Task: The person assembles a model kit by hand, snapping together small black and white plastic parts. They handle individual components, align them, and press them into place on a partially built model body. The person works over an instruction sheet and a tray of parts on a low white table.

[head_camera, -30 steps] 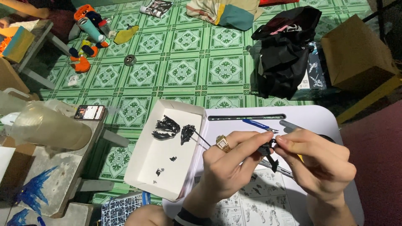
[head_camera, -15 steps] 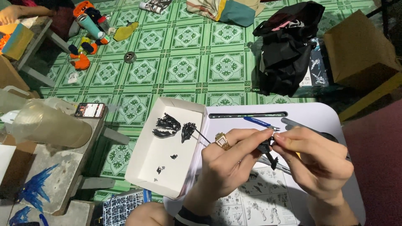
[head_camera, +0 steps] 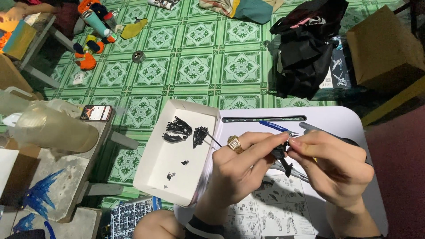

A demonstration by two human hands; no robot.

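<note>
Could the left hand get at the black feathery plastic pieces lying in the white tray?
Probably yes: the black feathery plastic pieces lie uncovered in the open white tray beside the left hand, though both hands now pinch a small black part.

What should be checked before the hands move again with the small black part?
1. Small black part pinched between both hands: ok.
2. Left hand and right hand over the white lap table: ok.
3. Spare black parts inside the white box: ok.
4. Instruction sheet visible under the hands: ok.
5. Blue tool within reach: ok.
6. Part fully seated: cannot tell.
</note>
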